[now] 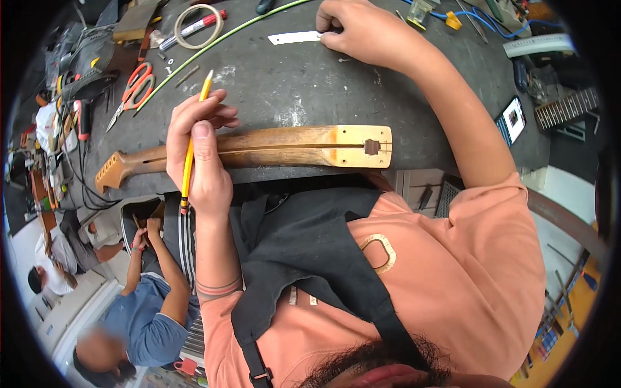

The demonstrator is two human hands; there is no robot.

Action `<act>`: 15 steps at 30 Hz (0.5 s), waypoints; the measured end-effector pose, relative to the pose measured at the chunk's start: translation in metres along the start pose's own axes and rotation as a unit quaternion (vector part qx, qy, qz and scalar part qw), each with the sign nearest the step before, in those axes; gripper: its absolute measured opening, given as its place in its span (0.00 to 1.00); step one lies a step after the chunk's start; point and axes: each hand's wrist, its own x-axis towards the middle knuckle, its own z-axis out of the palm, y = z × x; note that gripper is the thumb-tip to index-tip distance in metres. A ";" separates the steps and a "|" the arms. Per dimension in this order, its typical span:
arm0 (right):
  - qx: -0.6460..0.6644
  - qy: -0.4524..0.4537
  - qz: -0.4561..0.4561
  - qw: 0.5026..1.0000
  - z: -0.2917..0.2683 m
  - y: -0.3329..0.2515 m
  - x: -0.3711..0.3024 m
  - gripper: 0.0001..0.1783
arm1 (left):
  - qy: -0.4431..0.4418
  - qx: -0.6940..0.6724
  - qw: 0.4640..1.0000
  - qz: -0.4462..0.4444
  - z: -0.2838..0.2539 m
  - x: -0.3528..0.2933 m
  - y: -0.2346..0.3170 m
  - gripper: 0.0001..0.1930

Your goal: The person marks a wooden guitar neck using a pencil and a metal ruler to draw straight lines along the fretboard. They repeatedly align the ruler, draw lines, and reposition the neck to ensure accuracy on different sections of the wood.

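My left hand (202, 152) is closed on a yellow pencil (188, 169), its sharpened tip pointing away and its eraser end toward me. A wooden guitar neck (278, 147) lies along the bench's near edge beside that hand, which hides part of it. The headstock (111, 171) is at the left; the pale heel (362, 146), with small holes and a dark recess, is at the right. A lengthwise groove runs along the upward face. Farther out, my right hand (362, 32) pinches the end of a thin white strip (294, 38) lying on the bench.
Orange-handled scissors (137, 87), a green cable (187, 61), a tape roll (198, 26) and a red marker (204, 22) lie at the left. A phone (511, 121) and a fretted neck (568, 108) are at the right. Another person (145, 317) sits at lower left.
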 end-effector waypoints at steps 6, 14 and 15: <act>0.073 0.013 -0.009 0.997 -0.012 -0.012 -0.016 0.11 | 0.000 -0.062 0.997 0.043 -0.011 0.004 -0.012 0.17; 0.390 0.097 0.230 0.886 -0.026 -0.022 -0.164 0.13 | -0.032 -0.035 0.998 0.038 -0.001 0.002 -0.001 0.11; 0.441 0.112 0.255 0.853 -0.019 -0.024 -0.184 0.13 | -0.076 0.025 0.993 0.092 0.009 0.006 0.003 0.09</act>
